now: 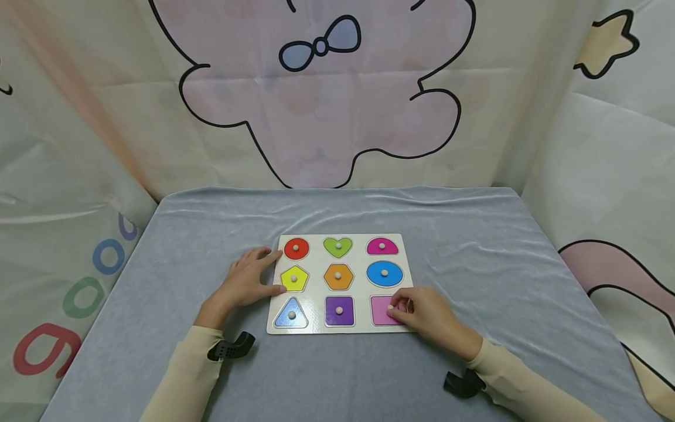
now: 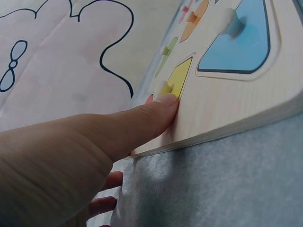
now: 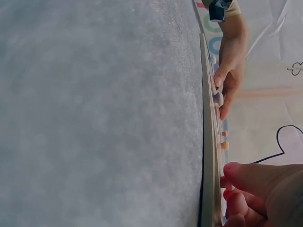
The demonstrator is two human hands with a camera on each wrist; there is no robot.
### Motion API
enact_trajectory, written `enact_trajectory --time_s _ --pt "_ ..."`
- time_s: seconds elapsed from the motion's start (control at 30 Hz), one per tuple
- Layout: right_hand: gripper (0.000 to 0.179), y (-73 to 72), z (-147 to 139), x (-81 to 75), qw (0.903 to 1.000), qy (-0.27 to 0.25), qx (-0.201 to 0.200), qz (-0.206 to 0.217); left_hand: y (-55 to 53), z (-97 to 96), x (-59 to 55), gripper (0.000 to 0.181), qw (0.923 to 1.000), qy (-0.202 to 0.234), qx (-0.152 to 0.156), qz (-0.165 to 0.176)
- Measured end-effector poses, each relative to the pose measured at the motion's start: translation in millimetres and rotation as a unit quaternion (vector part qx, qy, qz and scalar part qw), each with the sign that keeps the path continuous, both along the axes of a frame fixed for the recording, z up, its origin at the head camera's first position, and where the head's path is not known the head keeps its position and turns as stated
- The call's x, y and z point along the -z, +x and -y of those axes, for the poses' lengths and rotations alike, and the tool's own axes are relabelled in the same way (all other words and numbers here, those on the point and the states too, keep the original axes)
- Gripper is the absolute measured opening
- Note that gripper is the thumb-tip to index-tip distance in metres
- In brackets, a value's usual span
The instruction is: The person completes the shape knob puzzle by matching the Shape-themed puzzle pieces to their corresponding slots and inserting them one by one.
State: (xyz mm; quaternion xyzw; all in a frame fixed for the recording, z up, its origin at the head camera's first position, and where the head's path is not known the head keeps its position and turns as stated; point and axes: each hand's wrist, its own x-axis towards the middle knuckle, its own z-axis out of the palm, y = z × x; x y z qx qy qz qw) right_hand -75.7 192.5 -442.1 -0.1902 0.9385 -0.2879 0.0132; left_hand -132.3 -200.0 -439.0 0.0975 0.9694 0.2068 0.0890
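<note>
A pale wooden peg puzzle board (image 1: 316,296) lies flat on the cloth. At its left edge, my left hand (image 1: 245,280) rests its extended thumb (image 2: 158,106) on the wood beside the yellow pentagon (image 1: 294,279), with the other fingers along the side. My right hand (image 1: 435,319) pinches the knob of the pink rectangle piece (image 1: 378,309) between thumb and fingertips at the lower right corner. That piece sits within its outline, its right part hidden by the fingers. The purple square (image 1: 339,319) lies to its left and the blue oval (image 1: 384,270) above it.
Other knobbed shapes sit in the board: a red circle (image 1: 296,253), green heart (image 1: 337,253), magenta half circle (image 1: 382,251), orange hexagon (image 1: 338,283) and blue triangle (image 1: 290,320). Grey-blue cloth (image 1: 337,381) covers the table. Printed curtains (image 1: 327,105) hang behind and at both sides.
</note>
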Motion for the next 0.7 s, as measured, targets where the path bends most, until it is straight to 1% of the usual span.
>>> enact_trajectory --time_s 0.23,0.47,0.7 --pt "0.012 -1.1 -0.1 0.0 1.0000 0.005 -0.004 0.004 0.3 0.0 -0.2 0.086 1.0000 0.000 0.002 0.000" --pt "0.012 -1.8 -0.7 0.4 0.9999 0.003 -0.006 0.016 0.5 -0.6 0.7 0.086 1.0000 0.003 0.004 0.001" --pt "0.008 -5.6 -0.4 -3.7 0.9995 -0.004 -0.017 0.026 1.8 -0.5 2.2 0.087 1.0000 0.001 0.006 0.003"
